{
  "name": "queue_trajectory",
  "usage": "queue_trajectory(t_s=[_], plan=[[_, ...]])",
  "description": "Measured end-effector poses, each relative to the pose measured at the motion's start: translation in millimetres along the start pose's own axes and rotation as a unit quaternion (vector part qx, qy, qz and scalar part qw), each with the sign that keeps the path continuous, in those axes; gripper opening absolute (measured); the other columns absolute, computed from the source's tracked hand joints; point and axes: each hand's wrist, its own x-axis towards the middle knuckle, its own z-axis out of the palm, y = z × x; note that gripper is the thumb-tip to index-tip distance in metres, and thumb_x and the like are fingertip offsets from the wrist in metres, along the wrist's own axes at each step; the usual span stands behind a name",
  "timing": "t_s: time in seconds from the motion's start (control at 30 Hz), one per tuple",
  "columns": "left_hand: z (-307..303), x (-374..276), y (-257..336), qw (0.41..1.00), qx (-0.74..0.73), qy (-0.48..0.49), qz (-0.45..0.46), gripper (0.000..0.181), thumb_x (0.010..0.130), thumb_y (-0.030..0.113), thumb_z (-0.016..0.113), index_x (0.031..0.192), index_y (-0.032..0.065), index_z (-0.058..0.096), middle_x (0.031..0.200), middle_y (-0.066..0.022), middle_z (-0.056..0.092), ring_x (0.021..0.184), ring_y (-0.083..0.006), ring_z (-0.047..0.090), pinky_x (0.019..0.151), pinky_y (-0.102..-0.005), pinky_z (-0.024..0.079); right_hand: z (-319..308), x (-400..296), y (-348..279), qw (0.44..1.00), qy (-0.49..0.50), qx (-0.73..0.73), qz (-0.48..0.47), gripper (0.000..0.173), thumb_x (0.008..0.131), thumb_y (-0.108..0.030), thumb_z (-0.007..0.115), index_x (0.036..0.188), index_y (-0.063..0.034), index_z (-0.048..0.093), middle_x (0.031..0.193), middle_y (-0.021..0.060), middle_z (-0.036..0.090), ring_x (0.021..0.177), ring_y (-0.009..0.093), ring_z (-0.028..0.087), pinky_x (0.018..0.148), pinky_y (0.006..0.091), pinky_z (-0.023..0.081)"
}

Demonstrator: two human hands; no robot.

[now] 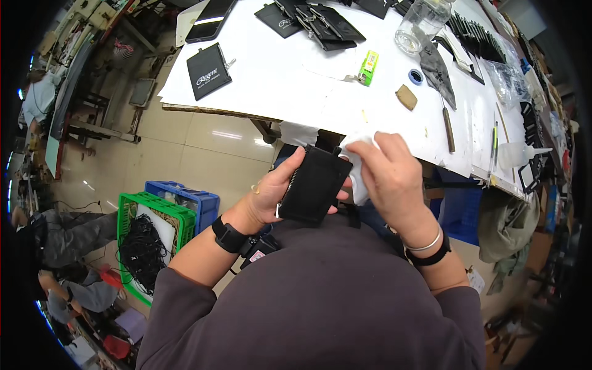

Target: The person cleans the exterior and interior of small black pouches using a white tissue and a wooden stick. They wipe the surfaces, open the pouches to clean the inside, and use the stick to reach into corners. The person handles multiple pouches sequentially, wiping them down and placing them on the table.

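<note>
A flat black zip pouch lies tilted in my left hand, its thumb along one edge and its fingertips showing past the other. A metal zipper runs down the pouch's left side, with the pull at the lower end. Just to the right, my right hand pinches a white cloth that hangs beside the pouch; whether the two touch is hard to tell. On the table ahead lies a similar black pouch with printed writing, and several more are piled farther back.
The white-covered table holds a smartphone, a green lighter, a clear jar, a wooden-handled awl and a squeeze bottle. Green and blue crates stand at floor left. Other people work at far left.
</note>
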Motion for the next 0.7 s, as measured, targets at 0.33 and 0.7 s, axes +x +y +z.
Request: queue_trajectory(t_s=[0.33, 0.7], plan=[[-14.2, -9.4, -17.2, 0.970, 0.242, 0.019, -0.023, 0.059, 0.090, 0.048, 0.048, 0.123, -0.0006, 0.047, 0.110, -0.0127, 0.059, 0.102, -0.0192, 0.057, 0.085, -0.0306, 0.048, -0.9, -8.6, -4.6, 0.941, -0.212, 0.227, 0.134, 0.020, 0.070, -0.011, 0.070, 0.078, -0.0064, 0.052, 0.077, 0.0105, 0.050, 0.075, 0.030, 0.053, 0.065, 0.0381, 0.043], [-13.9, -7.5, -30.0, 0.860, 0.509, -0.012, -0.031, 0.060, 0.095, 0.048, 0.036, 0.128, -0.0012, 0.045, 0.124, -0.0147, 0.053, 0.115, -0.0209, 0.048, 0.097, -0.0279, 0.035, -8.9, -25.3, -5.1, 0.891, -0.316, 0.270, 0.183, 0.021, 0.066, -0.009, 0.075, 0.081, -0.0032, 0.061, 0.074, 0.0064, 0.059, 0.066, 0.014, 0.057, 0.060, 0.0259, 0.045]])
